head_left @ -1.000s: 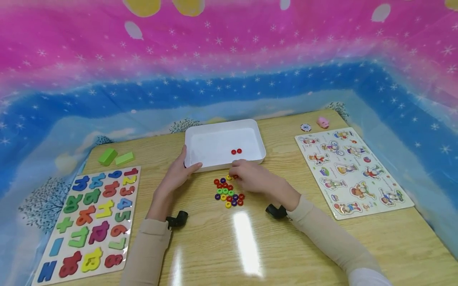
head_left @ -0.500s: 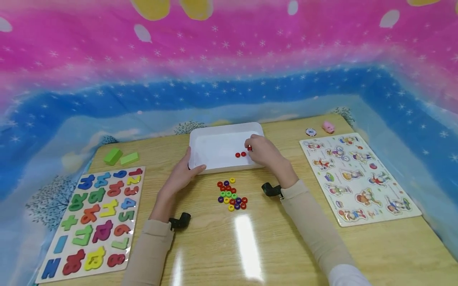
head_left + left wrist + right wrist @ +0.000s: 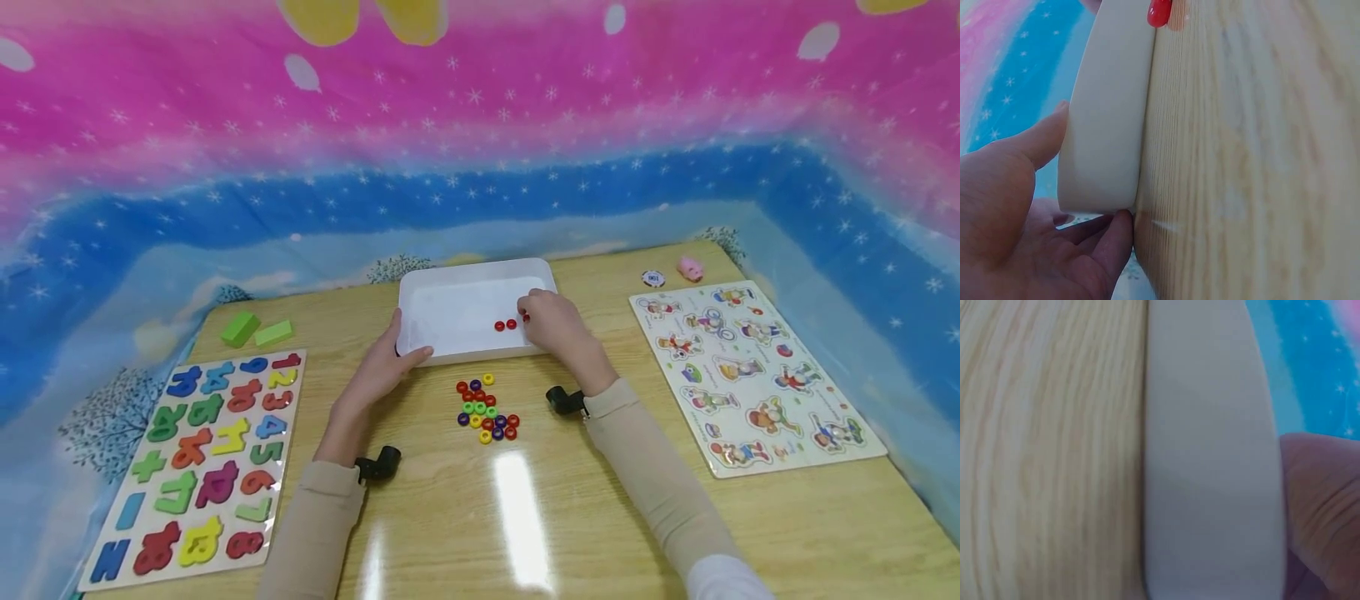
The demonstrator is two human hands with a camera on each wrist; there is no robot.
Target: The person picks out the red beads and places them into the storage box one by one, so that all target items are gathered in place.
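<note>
A shallow white tray stands at the back middle of the table. My left hand grips its front left corner; in the left wrist view the thumb is at the rim and the fingers lie round the side wall. Inside the tray, my right hand pinches a red ring bead low over the floor, its fingertips partly hidden. Left of it, two red beads lie side by side in the tray. In the right wrist view, the tray's wall hides most of the right hand.
Several red, yellow, green and purple beads lie before the tray. A number puzzle board and green blocks are at left. At right are a picture puzzle board, a poker chip and a pink pig.
My right hand has moved from the loose beads up into the tray's right side, carrying a red bead. The left hand has kept its grip on the tray.
</note>
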